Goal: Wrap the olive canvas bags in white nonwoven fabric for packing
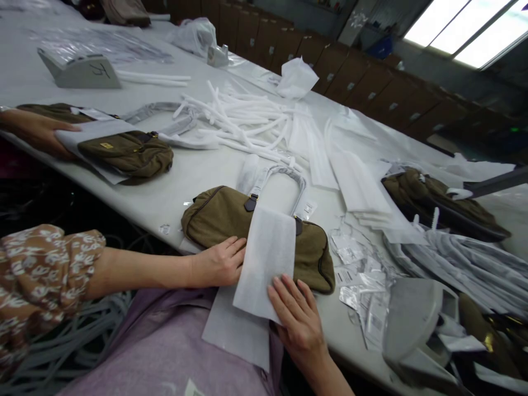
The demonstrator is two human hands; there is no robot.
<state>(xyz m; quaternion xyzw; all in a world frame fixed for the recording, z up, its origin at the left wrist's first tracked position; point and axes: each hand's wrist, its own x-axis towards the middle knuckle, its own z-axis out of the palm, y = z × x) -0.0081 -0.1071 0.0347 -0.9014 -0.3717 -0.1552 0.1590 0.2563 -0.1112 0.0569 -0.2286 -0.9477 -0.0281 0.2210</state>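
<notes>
foam sheet (pixel 266 258) on handbag (pixel 223 217), tags (pixel 358 275) right

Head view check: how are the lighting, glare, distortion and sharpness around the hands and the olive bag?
Head view: soft, even light on the olive bag and white foam sheet; left hand and right hand sharp, casting only faint shadows. The skylight at the top right is blown out. Wide-angle distortion bends the table edge; far corners look dark and soft.
</notes>
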